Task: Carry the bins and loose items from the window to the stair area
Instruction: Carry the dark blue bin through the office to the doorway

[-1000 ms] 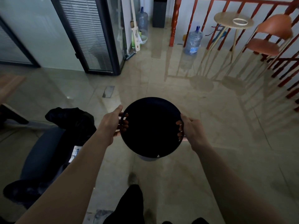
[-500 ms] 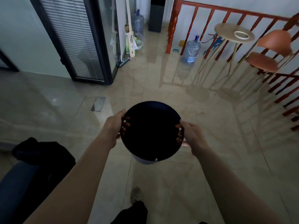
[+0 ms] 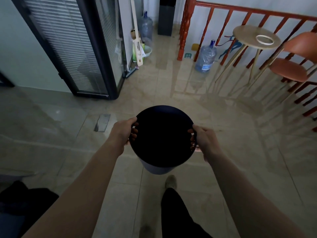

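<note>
Both hands grip one dark round bin (image 3: 162,134) by its rim. The left hand (image 3: 122,133) is at the bin's 9 o'clock edge and the right hand (image 3: 205,140) at its 3 o'clock edge, with the fingers of each hooked over the lip to the inside. The bin hangs clear of the floor (image 3: 223,134) in front of the body, mouth up and roughly level. Its inside is too dark to tell whether it holds anything.

This looks like the carrying leg of the task, with the bin in transit. One foot (image 3: 171,182) is set forward at 6 o'clock, just below the bin. The red railing (image 3: 253,12) that probably marks the stair area runs from 1 to 3 o'clock. A water bottle (image 3: 205,57) stands against it at 1 o'clock, and a round table (image 3: 253,37) and a chair (image 3: 289,69) stand near it at 2 o'clock.

The next move calls for walking on toward 1 o'clock over the bare tiles and picking a spot near the railing. That spot should be clear of the bottle and the table's splayed legs. The bin then needs lowering evenly with both hands before they let go. The tiles look glossy, so careful footing seems wise.
</note>
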A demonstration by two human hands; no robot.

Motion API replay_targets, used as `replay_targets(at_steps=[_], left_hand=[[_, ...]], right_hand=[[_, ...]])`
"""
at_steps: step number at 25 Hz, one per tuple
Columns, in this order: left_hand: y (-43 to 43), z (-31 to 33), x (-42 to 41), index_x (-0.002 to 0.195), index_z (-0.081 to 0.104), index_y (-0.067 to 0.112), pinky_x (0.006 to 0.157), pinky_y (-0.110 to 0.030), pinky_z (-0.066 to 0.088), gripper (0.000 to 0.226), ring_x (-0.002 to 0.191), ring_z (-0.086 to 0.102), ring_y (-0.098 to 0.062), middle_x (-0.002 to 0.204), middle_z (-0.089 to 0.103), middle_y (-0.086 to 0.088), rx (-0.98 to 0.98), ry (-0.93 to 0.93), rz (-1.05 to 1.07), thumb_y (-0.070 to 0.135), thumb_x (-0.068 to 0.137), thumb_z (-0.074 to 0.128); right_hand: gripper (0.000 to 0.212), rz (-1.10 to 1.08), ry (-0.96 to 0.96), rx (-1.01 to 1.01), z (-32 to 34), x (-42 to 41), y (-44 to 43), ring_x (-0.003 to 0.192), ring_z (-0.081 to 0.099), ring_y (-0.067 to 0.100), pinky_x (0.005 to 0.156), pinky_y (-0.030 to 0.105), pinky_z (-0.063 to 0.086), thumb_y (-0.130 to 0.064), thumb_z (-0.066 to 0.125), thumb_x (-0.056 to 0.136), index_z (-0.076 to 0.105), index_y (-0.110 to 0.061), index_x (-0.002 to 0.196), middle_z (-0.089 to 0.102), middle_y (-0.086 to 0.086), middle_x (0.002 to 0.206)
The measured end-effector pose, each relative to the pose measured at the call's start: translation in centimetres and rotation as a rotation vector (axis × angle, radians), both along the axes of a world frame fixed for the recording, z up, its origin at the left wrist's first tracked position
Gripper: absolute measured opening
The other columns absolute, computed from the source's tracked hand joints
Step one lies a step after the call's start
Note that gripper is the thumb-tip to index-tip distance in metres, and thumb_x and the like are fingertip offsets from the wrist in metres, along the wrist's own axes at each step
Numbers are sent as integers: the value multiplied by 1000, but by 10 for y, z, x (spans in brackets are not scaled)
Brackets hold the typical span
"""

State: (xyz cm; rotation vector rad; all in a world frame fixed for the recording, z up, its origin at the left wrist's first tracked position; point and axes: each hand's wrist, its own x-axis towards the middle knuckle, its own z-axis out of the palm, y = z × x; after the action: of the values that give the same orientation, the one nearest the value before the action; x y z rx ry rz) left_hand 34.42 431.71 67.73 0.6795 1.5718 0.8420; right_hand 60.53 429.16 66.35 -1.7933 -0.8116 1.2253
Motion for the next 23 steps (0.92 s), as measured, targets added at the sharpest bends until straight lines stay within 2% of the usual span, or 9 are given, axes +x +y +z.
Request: replay_targets(at_steps=[4, 9, 14, 18, 20, 22, 23], left_hand=[[81, 2, 16, 87, 70, 12, 51, -26, 42, 33, 54, 49, -16, 65, 53, -3, 20, 40, 42, 39, 100, 59], [196, 13, 48, 93, 68, 6, 49, -27, 44, 44, 54, 48, -20, 63, 49, -6, -6, 3, 120, 40, 108, 45], [287, 19, 66, 93, 69, 12, 48, -22, 42, 30, 53, 49, -16, 61, 53, 0, -11, 35, 121, 38, 103, 56], [354, 24, 63, 102, 70, 11, 37, -13, 40, 24, 60, 51, -15, 71, 59, 1, 28, 7, 178, 31, 104, 57], [385, 20, 57, 100, 70, 13, 49, -19, 47, 28, 66, 53, -16, 77, 60, 0, 8, -12, 190, 36, 104, 55], [424, 12, 48, 96, 72, 15, 64, -29, 43, 34, 69, 56, -16, 78, 61, 0, -35, 10, 176, 43, 103, 54], [446, 6, 43, 95, 73, 15, 68, -31, 40, 37, 69, 56, -16, 77, 61, -1, -47, 10, 175, 45, 103, 53]], right_hand=[[39, 12, 22, 15, -6, 16, 90, 49, 51, 22, 52, 34, 45, -30, 57, 102, 73, 1, 87, 55, 8, 56], [38, 44, 75, 3, 2, 48, 211, 51, 51, 23, 49, 31, 47, -30, 57, 102, 72, 3, 90, 54, 10, 59], [37, 95, 75, 3, 8, 63, 315, 49, 50, 21, 45, 28, 47, -31, 57, 102, 72, 1, 91, 53, 10, 61], [36, 128, 75, -30, 6, 59, 388, 52, 51, 21, 46, 29, 49, -32, 57, 102, 72, 1, 94, 53, 9, 61], [35, 139, 64, -41, 2, 54, 420, 53, 52, 21, 50, 31, 51, -31, 57, 102, 72, 0, 94, 53, 7, 60], [33, 153, 42, -52, -2, 47, 458, 55, 53, 20, 53, 33, 52, -31, 57, 102, 72, -2, 94, 53, 5, 59], [33, 156, 29, -55, -4, 44, 479, 55, 54, 20, 55, 33, 52, -31, 58, 101, 73, -3, 94, 53, 5, 59]])
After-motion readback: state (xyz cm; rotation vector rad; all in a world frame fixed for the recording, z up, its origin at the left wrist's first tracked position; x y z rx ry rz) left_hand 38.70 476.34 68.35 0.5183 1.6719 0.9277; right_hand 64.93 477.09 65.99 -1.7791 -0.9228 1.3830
